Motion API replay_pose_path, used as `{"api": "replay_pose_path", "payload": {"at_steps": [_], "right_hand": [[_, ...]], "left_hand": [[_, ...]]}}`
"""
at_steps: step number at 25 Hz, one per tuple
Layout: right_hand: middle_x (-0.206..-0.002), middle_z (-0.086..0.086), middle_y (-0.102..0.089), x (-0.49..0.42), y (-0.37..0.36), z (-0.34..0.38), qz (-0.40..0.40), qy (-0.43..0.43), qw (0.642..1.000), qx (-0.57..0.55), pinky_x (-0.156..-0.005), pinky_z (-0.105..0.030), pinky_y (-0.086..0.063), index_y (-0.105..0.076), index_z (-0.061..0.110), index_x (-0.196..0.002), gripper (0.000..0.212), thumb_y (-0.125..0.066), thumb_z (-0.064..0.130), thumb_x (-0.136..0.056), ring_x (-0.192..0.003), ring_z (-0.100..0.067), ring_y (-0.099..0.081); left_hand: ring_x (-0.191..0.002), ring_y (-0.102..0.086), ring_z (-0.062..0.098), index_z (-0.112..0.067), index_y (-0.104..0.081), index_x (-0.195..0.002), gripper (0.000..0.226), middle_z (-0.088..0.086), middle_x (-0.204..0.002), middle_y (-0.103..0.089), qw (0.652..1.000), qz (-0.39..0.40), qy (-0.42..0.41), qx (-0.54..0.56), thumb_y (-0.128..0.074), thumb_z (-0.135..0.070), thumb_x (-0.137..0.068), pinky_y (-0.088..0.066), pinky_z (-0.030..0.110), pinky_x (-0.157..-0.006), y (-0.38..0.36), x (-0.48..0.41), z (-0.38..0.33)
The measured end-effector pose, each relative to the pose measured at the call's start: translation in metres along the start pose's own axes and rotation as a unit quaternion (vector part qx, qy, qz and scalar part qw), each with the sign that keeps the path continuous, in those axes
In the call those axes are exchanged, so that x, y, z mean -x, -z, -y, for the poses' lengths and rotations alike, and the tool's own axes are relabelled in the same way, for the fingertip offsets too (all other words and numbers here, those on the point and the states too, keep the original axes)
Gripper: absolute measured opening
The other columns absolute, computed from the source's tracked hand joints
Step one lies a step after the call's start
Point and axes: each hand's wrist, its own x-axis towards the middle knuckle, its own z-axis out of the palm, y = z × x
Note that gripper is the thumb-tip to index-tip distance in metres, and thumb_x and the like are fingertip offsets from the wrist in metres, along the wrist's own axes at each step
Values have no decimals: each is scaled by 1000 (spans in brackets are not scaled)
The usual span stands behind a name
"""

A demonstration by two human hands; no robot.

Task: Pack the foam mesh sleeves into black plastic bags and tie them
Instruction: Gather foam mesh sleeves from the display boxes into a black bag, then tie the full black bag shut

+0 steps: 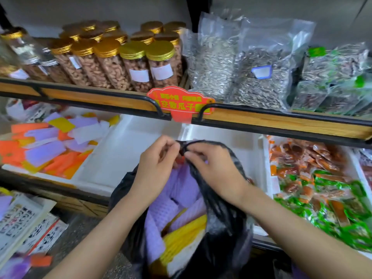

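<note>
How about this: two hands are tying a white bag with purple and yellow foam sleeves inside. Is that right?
Not quite: the bag is black, not white. The head view shows the left hand and right hand pinching its handles together, with purple and yellow foam sleeves inside.

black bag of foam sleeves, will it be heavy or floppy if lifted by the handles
Probably light: the black bag holds only foam mesh sleeves. Likely floppy: its thin film sags and wrinkles below the handles. Sleeves might spill, since it gapes untied.
</note>
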Motion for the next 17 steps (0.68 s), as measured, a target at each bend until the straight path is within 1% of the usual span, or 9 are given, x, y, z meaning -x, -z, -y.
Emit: {"api": "replay_pose_path", "payload": {"at_steps": [3, 5, 7, 9, 11, 13, 14, 15, 17], "right_hand": [[-56, 8, -45, 16, -56, 18, 56, -19, 997, -52, -59, -19, -33, -50, 11, -69, 20, -58, 12, -87, -60, -5, -46], [-58, 10, -47, 27, -94, 26, 108, -41, 991, -72, -64, -23, -39, -49, 7, -74, 17, -60, 8, -88, -59, -3, -46], [-63, 4, -55, 40, -132, 38, 173, -88, 974, -117, -66, -29, -44, -52, -3, -86, 16, -63, 8, -86, -60, -2, -49], [-62, 3, -58, 54, -165, 52, 219, -136, 950, -177, -53, -21, -41, -50, -6, -95, 24, -66, 8, -85, -51, -1, -49], [-63, 3, -56, 68, -193, 70, 223, -186, 926, -240, -50, -15, -38, -48, 4, -88, 25, -71, 7, -81, -47, 2, -47], [-71, -9, -57, 83, -216, 88, 198, -227, 902, -308, -62, -16, -41, -50, 7, -87, 23, -72, 3, -79, -60, 0, -51], [-80, -19, -60, 93, -227, 96, 188, -239, 883, -357, -70, -19, -43, -54, 5, -93, 22, -70, 2, -79, -72, -5, -55], [-95, -25, -62, 103, -238, 103, 186, -239, 861, -409, -80, -23, -45, -56, 5, -103, 27, -67, 3, -79, -86, -9, -57], [-125, -16, -59, 122, -260, 124, 208, -212, 825, -480, -100, -26, -40, -54, 10, -123, 45, -57, 0, -79, -115, -12, -54]], "left_hand": [[-60, -60, 11, -3, -53, -81, 20, -5, -61, -63, 996, -13, 81, 22, -44, -10, -98, -52, 27, -67, 44, 33, 22], [-61, -59, 12, -1, -51, -78, 21, -4, -59, -61, 982, -35, 160, 92, -43, -4, -97, -52, 25, -69, 73, 55, 35], [-64, -54, 16, -6, -50, -69, 27, 1, -61, -56, 972, -31, 207, 108, -45, 0, -95, -47, 26, -69, 104, 81, 47], [-68, -48, 14, -8, -51, -65, 28, 4, -65, -51, 972, -2, 224, 67, -49, -1, -92, -39, 26, -68, 132, 107, 58], [-71, -49, 13, -7, -56, -67, 25, 3, -69, -54, 965, 24, 256, 58, -51, -3, -92, -36, 26, -71, 162, 129, 66], [-76, -54, 11, -9, -60, -70, 24, 1, -74, -59, 958, 54, 278, 43, -53, -8, -93, -39, 23, -73, 189, 148, 71], [-78, -56, 10, -12, -62, -70, 24, -1, -76, -62, 960, 68, 271, 19, -55, -11, -93, -40, 22, -74, 202, 158, 74], [-80, -58, 9, -16, -65, -70, 24, -3, -77, -65, 964, 83, 254, -17, -57, -12, -92, -41, 23, -76, 215, 166, 77], [-81, -61, 11, -23, -68, -68, 25, -2, -80, -69, 962, 121, 215, -115, -60, -13, -90, -44, 28, -77, 240, 185, 84]]}}
